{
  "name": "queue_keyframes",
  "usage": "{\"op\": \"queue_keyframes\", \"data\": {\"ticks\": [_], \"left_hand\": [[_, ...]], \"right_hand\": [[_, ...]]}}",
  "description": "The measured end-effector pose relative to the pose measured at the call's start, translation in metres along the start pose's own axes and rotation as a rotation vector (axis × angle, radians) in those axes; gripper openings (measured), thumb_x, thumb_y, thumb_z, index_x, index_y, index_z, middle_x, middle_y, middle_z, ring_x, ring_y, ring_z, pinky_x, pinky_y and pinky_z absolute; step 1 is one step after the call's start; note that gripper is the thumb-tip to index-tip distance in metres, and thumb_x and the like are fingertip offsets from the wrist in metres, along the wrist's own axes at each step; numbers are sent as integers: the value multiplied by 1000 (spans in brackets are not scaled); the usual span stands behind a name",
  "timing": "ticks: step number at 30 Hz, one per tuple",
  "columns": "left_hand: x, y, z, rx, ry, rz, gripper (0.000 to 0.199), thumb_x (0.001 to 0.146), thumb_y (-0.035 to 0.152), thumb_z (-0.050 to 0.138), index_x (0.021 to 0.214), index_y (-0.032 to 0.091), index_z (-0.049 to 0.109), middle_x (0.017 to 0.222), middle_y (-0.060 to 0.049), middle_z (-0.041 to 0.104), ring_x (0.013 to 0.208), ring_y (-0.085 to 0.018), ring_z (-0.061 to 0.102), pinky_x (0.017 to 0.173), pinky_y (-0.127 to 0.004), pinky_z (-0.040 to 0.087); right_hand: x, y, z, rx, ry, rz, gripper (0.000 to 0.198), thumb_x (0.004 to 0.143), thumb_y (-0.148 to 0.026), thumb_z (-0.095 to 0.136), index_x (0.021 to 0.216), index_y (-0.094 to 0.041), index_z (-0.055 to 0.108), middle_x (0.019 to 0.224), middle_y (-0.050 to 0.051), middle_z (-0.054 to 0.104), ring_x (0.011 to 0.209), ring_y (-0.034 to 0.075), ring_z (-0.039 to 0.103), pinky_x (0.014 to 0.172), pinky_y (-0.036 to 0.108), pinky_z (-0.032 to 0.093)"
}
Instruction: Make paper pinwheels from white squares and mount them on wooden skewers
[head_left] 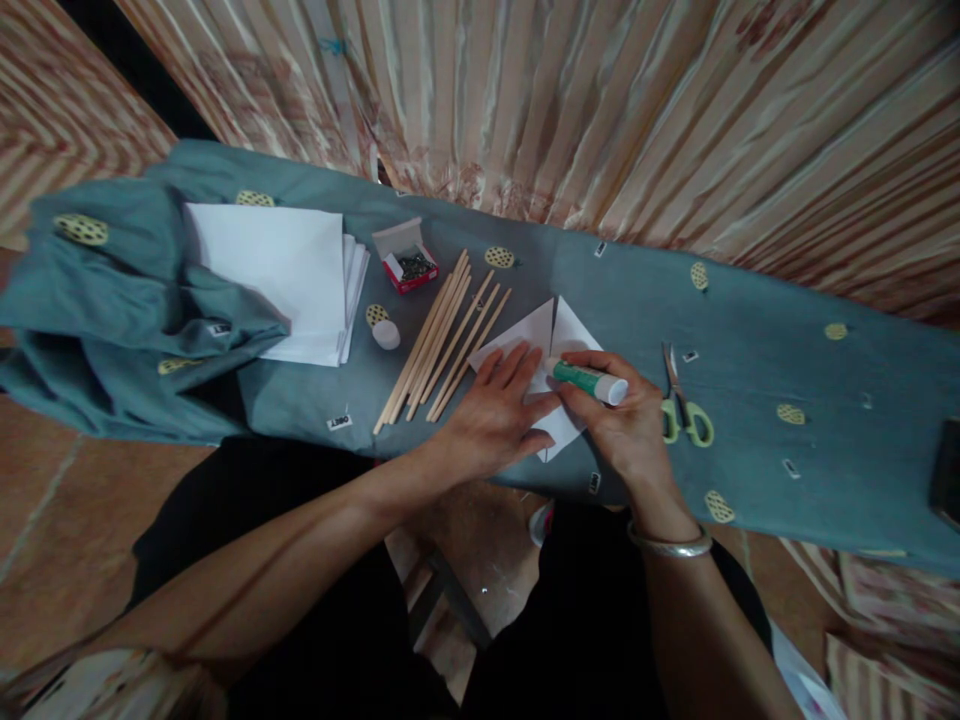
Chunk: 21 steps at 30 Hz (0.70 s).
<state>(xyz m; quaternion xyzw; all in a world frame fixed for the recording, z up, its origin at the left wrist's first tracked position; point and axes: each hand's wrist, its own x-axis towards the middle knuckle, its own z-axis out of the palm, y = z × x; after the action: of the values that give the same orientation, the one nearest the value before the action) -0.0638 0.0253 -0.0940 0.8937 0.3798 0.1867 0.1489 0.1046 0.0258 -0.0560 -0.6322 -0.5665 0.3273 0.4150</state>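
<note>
The white paper (574,328) is sitting just right of center in the frame, on a bench (757,340) covered with a bluish-green pineapple-print cloth. Left hand (506,405) is lying palm down on it, fingers a bit spread. Right hand (626,420) has a green-and-white glue stick (589,380) pinched between thumb and fingers, right over the paper; can't really tell if the tip's touching. Wooden sticks (431,345) are just left of the paper, near center, with an open red box (409,262) of small metal bits above and a white cap (385,334) beside them. Scissors (682,405) lie right of the right hand, stack of sheets (277,270) upper left.
</note>
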Motion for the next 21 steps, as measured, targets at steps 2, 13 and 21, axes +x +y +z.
{"op": "queue_keyframes", "data": {"ticks": [2, 13, 21], "left_hand": [[0, 0, 0, 5, -2, -1, 50, 84, 50, 65, 126, 22, 61, 156, -16, 34, 146, -39, 25, 114, -62, 24], [0, -1, -1, -6, -9, 0, 49, 85, 49, 64, 125, 21, 62, 156, -17, 34, 146, -39, 25, 115, -62, 24], [0, 0, 1, -15, -2, -8, 53, 83, 47, 67, 130, 25, 58, 157, -15, 33, 146, -38, 24, 114, -62, 25]], "right_hand": [[-1, -2, 0, -6, -11, -3, 22, 70, -30, 74, 90, -22, 70, 88, 1, 75, 74, 18, 67, 70, 33, 54], [-3, 0, -4, 18, -66, 22, 22, 69, -30, 73, 90, -21, 70, 88, 0, 75, 74, 18, 66, 69, 31, 53], [-2, -2, -7, 38, -10, 59, 22, 66, -29, 76, 87, -21, 71, 88, 2, 76, 76, 19, 67, 70, 32, 53]]}}
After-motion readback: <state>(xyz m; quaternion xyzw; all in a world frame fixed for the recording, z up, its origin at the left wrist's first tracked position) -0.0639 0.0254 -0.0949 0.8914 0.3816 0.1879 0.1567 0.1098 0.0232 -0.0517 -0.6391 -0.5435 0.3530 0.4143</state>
